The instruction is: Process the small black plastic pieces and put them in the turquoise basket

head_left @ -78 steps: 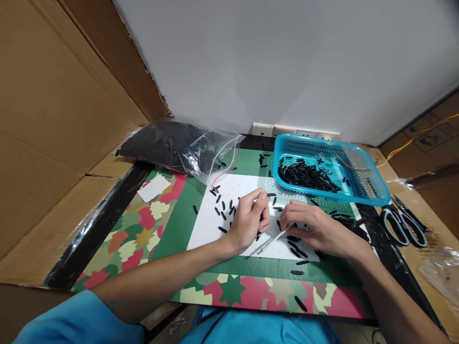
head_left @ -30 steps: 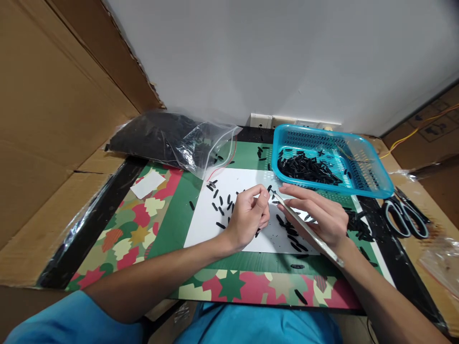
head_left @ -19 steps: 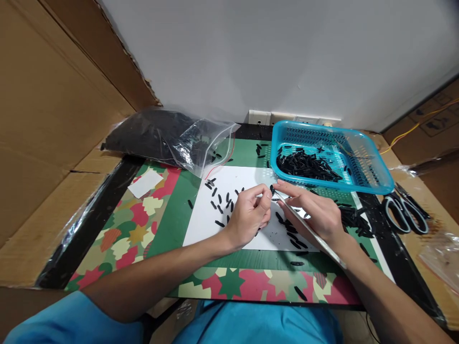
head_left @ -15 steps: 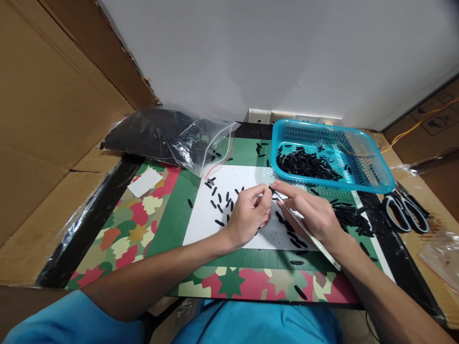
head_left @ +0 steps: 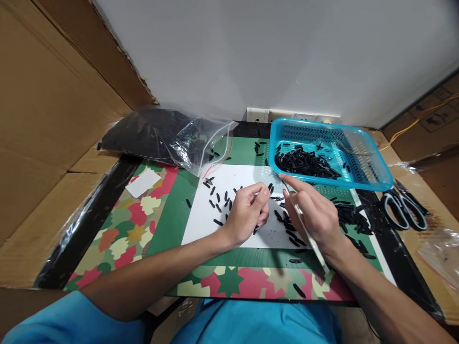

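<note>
At the far left, a clear plastic zip bag packed with black pieces (head_left: 161, 138) lies on its side with its mouth open toward the middle of the desk (head_left: 82, 224), so loose stock spills within my reach; a small white slip of paper (head_left: 143, 182) sits apart on the camouflage-patterned mat (head_left: 125, 229). On the white sheet of paper (head_left: 201, 224) in the centre, the small black oblong pieces (head_left: 218, 203) lie scattered, and the pale ground makes each dark one easy to see. My left hand (head_left: 245, 215) rests curled on that sheet, thumb and forefinger pressed together near its top; a thin pale tip shows between them, but I cannot tell just what they pinch. Just to its right, my right hand (head_left: 315, 215) holds a long thin silver metal tool (head_left: 304, 229), likely tweezers, pen-fashion: the fingers close around the shaft, the point aims up toward my left fingertips, and the back end trails over the wrist, which lets me guide it finely. More black pieces lie beneath and beside this hand. Behind it, the turquoise perforated plastic basket (head_left: 373, 184) holds a heap of the same pieces, close by so they are near at hand. At the far right, a pair of black-handled scissors (head_left: 407, 210) lies closed on the desk edge, out of the way.
</note>
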`<state>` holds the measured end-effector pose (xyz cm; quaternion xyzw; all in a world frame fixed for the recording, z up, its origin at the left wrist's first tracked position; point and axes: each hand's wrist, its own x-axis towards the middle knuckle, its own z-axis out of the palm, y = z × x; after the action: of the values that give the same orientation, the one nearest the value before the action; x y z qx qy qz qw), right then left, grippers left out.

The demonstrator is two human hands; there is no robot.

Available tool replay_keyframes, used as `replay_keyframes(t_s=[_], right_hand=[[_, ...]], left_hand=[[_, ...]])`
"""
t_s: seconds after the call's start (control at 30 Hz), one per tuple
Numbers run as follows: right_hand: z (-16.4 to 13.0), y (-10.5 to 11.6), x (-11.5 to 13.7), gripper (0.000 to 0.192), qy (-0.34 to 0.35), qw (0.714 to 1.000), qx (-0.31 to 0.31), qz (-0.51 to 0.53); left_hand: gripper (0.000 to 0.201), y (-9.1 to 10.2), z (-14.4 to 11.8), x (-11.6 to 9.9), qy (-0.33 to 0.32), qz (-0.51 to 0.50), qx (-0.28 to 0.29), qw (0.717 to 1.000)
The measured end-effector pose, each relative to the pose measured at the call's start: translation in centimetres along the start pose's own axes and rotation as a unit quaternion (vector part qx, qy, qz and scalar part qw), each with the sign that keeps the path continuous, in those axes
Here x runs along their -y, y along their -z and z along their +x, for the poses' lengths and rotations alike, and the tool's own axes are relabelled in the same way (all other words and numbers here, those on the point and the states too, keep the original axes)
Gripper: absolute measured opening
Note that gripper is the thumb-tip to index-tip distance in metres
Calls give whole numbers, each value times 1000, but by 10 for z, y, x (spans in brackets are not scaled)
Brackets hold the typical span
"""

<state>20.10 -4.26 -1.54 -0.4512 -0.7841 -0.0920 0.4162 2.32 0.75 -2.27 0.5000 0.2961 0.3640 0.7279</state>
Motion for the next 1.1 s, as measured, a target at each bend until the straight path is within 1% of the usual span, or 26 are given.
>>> replay_keyframes(t_s=[0.07,0.1,0.17,0.23,0.3,0.53,0.67,0.8,0.9,0.93,1.0,1.1], right_hand=[[0,-1,1,22,-60,996,-53,48],[1,-2,2,22,-100,989,-73,85],[2,-3,4,22,-177,965,-99,169],[4,-3,8,23,-229,937,-107,243],[5,-2,11,22,-254,918,-103,286],[7,1,17,15,-315,882,-41,349],[8,2,18,16,-335,867,-43,367],[8,3,18,15,-335,869,-38,362],[5,1,17,15,-320,882,-33,345],[4,1,16,15,-308,890,-33,333],[2,0,14,15,-270,917,-34,291],[1,1,12,15,-189,960,-26,206]], left_hand=[[42,-1,0,-1,-6,-14,3,1000],[41,-1,0,-1,-10,-20,5,1000],[39,-2,0,0,-18,-25,9,999],[38,-1,0,0,-22,-25,11,999],[38,-1,-1,0,-18,-25,10,999],[34,-1,-3,-3,-23,11,11,1000],[33,-2,-4,-3,-24,28,13,999],[33,-2,-4,-3,-22,40,5,999],[34,-3,-4,-4,-19,59,-3,998],[35,-3,-5,-4,-20,72,-5,997],[35,-3,-6,-6,-28,111,-14,993],[35,-3,-8,-7,-54,191,-34,980]])
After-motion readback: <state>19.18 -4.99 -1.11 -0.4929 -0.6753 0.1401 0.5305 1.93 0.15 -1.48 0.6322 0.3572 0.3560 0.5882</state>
